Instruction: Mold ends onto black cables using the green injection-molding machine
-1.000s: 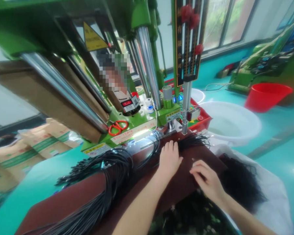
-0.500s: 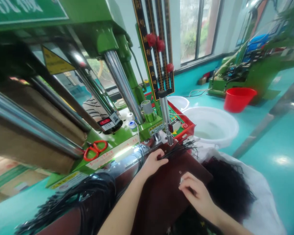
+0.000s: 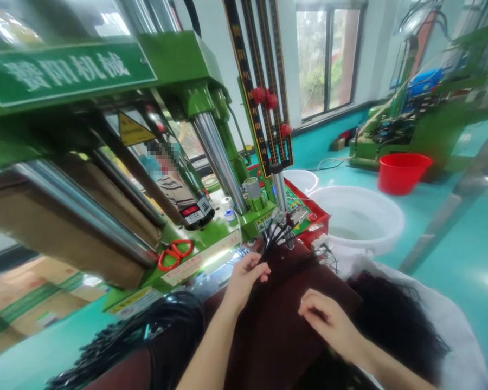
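Observation:
My left hand (image 3: 247, 277) is closed around a small bundle of thin black cables (image 3: 273, 238). Their far ends fan upward toward the machine's post, and the rest is hidden behind my fingers. To the right, over the dark red-brown tabletop (image 3: 276, 325), hovers my right hand (image 3: 324, 313) with thumb and fingers pinched together. What sits in that pinch, if anything, is too small to make out. A thick coil of black cables (image 3: 174, 325) lies left of my left forearm.
A green press machine (image 3: 211, 59) stands ahead, with orange-handled scissors (image 3: 174, 254) on its bed. Right of the tabletop, a black tangled heap (image 3: 398, 319) rests on white sacking (image 3: 459, 336). Beyond are a red control box (image 3: 321, 216), a white tub (image 3: 358, 216) and a red bucket (image 3: 404, 173).
My left hand has raised the cable bundle, which lay flat to the right and now points up toward the post. My right hand stays nearly in place. The camera view has tilted up slightly.

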`<state>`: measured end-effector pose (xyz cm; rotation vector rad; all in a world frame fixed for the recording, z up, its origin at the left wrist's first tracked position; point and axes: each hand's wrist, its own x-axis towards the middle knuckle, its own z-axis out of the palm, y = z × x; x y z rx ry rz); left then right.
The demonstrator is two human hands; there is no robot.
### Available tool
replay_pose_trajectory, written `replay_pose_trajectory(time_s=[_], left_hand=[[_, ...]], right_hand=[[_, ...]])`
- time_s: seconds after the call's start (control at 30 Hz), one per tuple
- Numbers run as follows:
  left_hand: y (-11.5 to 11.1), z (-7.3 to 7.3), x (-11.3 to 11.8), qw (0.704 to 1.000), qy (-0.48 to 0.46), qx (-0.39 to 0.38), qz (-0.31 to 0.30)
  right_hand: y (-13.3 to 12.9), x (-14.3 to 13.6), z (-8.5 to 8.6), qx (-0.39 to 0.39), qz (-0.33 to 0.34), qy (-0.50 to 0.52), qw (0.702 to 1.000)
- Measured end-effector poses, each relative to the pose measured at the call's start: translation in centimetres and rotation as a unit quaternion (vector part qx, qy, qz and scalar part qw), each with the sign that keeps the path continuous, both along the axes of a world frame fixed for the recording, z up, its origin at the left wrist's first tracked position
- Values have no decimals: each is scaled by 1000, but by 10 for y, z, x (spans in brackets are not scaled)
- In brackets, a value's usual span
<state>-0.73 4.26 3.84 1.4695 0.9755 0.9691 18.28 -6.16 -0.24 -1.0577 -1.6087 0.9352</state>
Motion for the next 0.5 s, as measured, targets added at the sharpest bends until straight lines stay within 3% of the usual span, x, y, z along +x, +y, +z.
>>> replay_pose_trajectory(time_s=[0.17,0.33,0.4,0.5], left_hand=[[-9,8,-4,998,-36,-9,-46],[-25,4,6,997,40,12,-63],[-36,0,9,996,64,5,-59],[-58,-8,5,994,79,-26,-66]], right_hand=[[23,-11,22,-86,48,158,982],[65,-28,57,-48,122,361,923],[74,-28,70,-60,131,393,908],[74,-21,82,-91,141,376,911]])
